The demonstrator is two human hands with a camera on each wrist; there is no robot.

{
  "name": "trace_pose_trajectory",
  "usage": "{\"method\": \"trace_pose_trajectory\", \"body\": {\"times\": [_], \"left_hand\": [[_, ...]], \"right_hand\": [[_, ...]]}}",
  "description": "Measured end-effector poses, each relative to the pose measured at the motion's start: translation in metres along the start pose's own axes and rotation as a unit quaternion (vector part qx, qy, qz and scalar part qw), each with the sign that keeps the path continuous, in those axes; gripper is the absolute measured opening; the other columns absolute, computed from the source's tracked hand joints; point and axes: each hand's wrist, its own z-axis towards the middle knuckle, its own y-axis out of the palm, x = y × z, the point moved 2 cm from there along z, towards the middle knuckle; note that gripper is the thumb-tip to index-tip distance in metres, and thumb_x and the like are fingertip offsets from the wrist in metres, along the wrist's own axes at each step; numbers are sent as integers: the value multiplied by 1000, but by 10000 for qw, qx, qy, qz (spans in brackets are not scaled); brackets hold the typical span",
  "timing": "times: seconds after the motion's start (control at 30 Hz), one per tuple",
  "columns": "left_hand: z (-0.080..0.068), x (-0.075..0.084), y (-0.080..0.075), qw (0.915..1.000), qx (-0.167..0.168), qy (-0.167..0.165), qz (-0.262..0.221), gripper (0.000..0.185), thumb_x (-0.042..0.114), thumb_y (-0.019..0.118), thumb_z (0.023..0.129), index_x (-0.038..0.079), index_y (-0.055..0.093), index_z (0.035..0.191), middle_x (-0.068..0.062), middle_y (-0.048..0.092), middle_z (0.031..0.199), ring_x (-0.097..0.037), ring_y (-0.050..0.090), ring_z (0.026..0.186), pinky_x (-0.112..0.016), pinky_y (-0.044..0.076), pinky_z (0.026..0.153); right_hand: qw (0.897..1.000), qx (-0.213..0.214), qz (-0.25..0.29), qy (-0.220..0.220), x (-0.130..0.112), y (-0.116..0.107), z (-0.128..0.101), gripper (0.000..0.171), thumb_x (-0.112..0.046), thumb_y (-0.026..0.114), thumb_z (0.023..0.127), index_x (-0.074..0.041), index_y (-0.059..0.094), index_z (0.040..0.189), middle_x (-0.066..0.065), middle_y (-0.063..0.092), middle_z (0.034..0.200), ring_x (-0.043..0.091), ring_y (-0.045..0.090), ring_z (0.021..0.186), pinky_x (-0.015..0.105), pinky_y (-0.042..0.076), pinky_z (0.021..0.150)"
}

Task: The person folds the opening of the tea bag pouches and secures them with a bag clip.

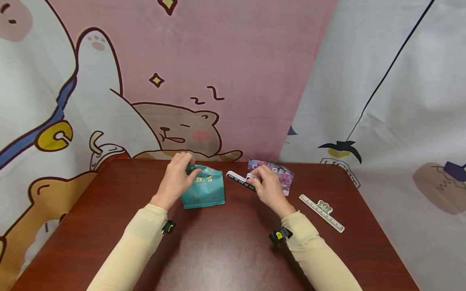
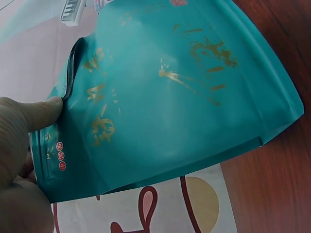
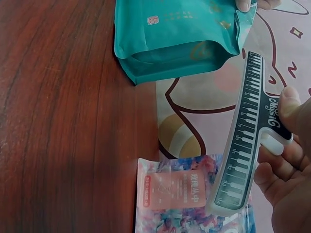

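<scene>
Behind your brown table point(image 1: 218, 250) hangs a big cloth with a sleepy cartoon bear point(image 1: 182, 129). On the table you have two bags and two clips. Your left hand point(image 1: 176, 178) pinches the top edge of the one teal bag point(image 1: 204, 190), thumb pressed on the front and fingers curled behind, and the bag stands near the middle of the table toward the back. One flowery pink bag point(image 1: 280, 173) lies flat behind your right hand point(image 1: 267, 186). That hand's fingers are curled round one piano-key clip point(image 1: 240, 181), held just above the table beside the teal bag. One more long clip point(image 1: 322, 213) lies alone off to your right.
</scene>
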Motion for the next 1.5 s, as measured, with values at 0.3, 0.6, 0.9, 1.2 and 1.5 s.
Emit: {"method": "trace_pose_trajectory", "body": {"times": [0.3, 0.6, 0.9, 1.2, 1.5], "left_hand": [[0, -2, 0, 10000, -27, -17, 20, 37, 7, 88, 82, 6, 52, 90, -4, 53, 85, -22, 47, 80, -36, 41, 70], [-1, -2, 1, 10000, 3, 11, 43, 38, 6, 88, 81, 7, 51, 90, -4, 53, 84, -23, 47, 81, -37, 41, 70], [0, -2, 1, 9999, 80, 99, 40, 38, 5, 89, 80, 6, 52, 90, -5, 54, 85, -24, 49, 81, -38, 42, 72], [0, -1, 0, 9999, 89, 112, 24, 38, 4, 89, 80, 6, 52, 90, -5, 54, 84, -24, 49, 81, -38, 42, 70], [1, -2, 1, 9999, 73, 143, -43, 37, 5, 89, 81, 6, 53, 90, -5, 57, 87, -24, 50, 84, -38, 44, 70]], "right_hand": [[9999, 89, 28, -86, 1, 7, 8, 18, -7, 82, 84, -2, 68, 93, 9, 60, 82, 23, 52, 73, 40, 44, 68], [9998, -31, 112, 163, 0, 14, 13, 14, -10, 80, 87, -3, 69, 94, 8, 61, 84, 22, 54, 73, 39, 44, 67], [9992, -214, 261, 233, 2, 19, 21, 11, -9, 78, 89, -4, 68, 93, 8, 61, 84, 20, 53, 72, 36, 43, 67], [9984, -278, 424, 250, 4, 21, 27, 9, -6, 78, 90, -5, 69, 90, 7, 63, 87, 18, 51, 71, 32, 42, 65], [9982, -363, 472, 88, 6, 26, 30, 7, -5, 77, 91, -5, 70, 91, 9, 66, 91, 21, 54, 76, 35, 44, 68]]}}
